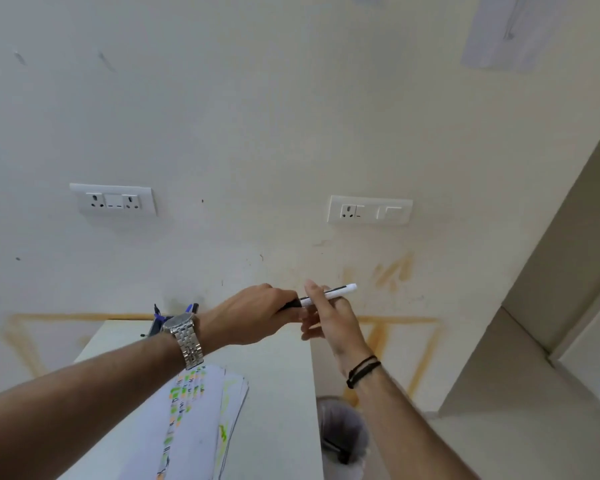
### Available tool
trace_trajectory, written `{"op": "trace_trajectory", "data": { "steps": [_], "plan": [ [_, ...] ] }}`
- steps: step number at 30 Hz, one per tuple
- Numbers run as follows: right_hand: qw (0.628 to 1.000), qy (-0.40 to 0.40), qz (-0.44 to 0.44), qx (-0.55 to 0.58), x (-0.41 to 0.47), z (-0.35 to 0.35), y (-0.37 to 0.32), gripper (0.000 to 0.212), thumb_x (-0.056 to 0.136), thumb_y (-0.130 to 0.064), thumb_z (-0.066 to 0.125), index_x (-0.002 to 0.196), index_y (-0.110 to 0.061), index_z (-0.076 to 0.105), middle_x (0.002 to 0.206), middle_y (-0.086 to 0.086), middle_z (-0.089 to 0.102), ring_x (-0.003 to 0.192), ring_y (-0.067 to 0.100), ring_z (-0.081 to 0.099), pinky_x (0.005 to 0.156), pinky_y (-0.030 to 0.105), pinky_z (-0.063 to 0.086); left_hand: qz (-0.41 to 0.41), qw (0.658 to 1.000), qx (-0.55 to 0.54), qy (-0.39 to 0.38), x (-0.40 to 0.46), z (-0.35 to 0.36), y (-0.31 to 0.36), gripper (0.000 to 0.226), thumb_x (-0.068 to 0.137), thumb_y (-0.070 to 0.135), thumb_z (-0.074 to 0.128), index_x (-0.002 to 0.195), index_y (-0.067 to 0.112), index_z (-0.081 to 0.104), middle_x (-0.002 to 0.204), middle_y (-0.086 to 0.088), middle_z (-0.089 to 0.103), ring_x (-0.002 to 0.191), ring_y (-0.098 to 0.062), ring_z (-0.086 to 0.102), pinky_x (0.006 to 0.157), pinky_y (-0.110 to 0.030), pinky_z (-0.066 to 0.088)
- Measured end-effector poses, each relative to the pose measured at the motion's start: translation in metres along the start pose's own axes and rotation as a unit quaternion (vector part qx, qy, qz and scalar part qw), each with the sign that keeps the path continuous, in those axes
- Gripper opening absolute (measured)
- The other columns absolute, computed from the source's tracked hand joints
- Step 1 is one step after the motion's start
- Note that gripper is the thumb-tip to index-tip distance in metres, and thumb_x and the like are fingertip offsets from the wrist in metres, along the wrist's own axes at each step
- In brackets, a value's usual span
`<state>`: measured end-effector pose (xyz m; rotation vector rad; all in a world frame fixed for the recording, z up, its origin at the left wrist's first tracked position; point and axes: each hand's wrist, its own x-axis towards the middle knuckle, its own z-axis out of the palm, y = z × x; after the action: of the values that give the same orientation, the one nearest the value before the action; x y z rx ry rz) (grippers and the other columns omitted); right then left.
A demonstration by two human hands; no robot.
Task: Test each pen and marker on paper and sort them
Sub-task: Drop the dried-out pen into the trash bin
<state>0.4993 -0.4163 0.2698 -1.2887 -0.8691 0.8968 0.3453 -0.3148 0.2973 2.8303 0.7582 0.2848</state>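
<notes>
A white marker with a black cap end is held level above the table's far right corner. My left hand, with a steel watch on its wrist, grips the black end. My right hand holds the white barrel between thumb and fingers. A stack of paper sheets covered with green, orange and yellow test marks lies on the white table below my left forearm. A dark holder with blue and black pens stands at the table's far edge, partly hidden behind my left wrist.
The cream wall ahead carries two socket plates. A bin lined with a clear bag stands on the floor just right of the table. A doorway or cabinet edge rises at the far right.
</notes>
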Motion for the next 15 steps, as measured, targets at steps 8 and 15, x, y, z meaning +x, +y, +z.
{"op": "trace_trajectory", "data": {
  "steps": [8,15],
  "plan": [
    [0.995,-0.047,0.076,0.05,0.005,-0.056,0.069,0.029,0.105,-0.029,0.064,0.115,-0.002,0.069,0.108,0.013,0.073,0.098,0.022,0.072,0.089,0.039,0.063,-0.003,0.996,-0.055,-0.069,0.03,0.084,0.0,0.033,0.113,0.048,0.044,0.1,0.023,0.061,0.07,0.006,0.056,0.063,-0.016,0.051,0.061,-0.039,0.034],
    [0.968,0.108,0.184,-0.133,0.03,-0.147,0.168,0.033,0.107,-0.046,0.059,0.102,-0.013,0.058,0.096,0.013,0.069,0.08,0.033,0.076,0.072,0.055,0.067,0.009,0.976,-0.095,-0.197,0.072,0.173,-0.008,0.041,0.111,0.049,0.051,0.146,0.028,0.058,0.13,0.009,0.073,0.112,-0.017,0.069,0.092,-0.032,0.05]
  ]
}}
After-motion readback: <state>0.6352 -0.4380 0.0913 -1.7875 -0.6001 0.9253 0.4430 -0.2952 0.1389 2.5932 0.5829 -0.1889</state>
